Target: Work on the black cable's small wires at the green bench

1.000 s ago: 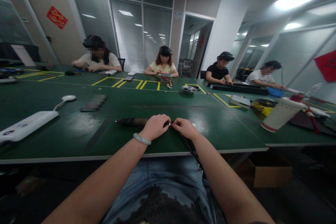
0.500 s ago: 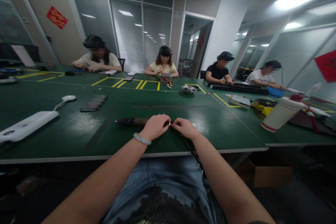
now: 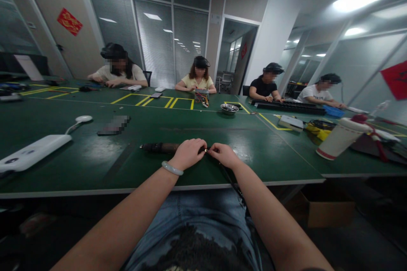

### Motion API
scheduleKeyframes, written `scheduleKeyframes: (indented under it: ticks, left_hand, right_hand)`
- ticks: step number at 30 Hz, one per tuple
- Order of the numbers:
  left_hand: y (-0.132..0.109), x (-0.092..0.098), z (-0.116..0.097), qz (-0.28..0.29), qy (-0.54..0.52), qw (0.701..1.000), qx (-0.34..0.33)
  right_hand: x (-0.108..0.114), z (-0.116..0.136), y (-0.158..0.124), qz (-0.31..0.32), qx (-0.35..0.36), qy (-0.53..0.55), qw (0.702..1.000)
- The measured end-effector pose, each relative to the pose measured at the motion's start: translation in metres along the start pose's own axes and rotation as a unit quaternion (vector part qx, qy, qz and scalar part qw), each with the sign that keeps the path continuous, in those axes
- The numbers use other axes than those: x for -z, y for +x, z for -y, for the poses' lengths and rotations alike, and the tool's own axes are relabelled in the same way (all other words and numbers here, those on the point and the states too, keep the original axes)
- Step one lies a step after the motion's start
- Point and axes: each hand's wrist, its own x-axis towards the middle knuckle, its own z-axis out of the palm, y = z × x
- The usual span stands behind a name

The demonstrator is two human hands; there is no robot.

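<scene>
A dark electric screwdriver point(image 3: 160, 147) lies on the green table with its narrow tip to the left. My left hand point(image 3: 190, 152) is closed around its rear end, hiding that part. Just to the right, my right hand point(image 3: 223, 154) pinches the plug end of a black cable point(image 3: 227, 171). A small gold-coloured bit of metal point(image 3: 206, 150) shows between my fingertips, which almost meet. Whether the plug sits inside the screwdriver's end cannot be made out. From my right hand the cable runs down over the table's front edge toward my lap.
A white device point(image 3: 34, 152) with a short cord and a blurred phone point(image 3: 113, 125) lie to the left. Ahead is a metal bowl point(image 3: 229, 109) of small parts. A tilted paper cup point(image 3: 338, 139) stands right. Several people sit across the green table point(image 3: 152, 123).
</scene>
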Motion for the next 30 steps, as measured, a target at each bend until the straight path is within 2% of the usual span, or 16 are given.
scheduleKeyframes:
  ticks: [30]
  left_hand:
    - [-0.0003,0.0003,0.0000,-0.002,0.001,1.000,-0.001]
  right_hand:
    - [-0.0003,-0.0033,0.0000,-0.004,0.012,0.006,1.000]
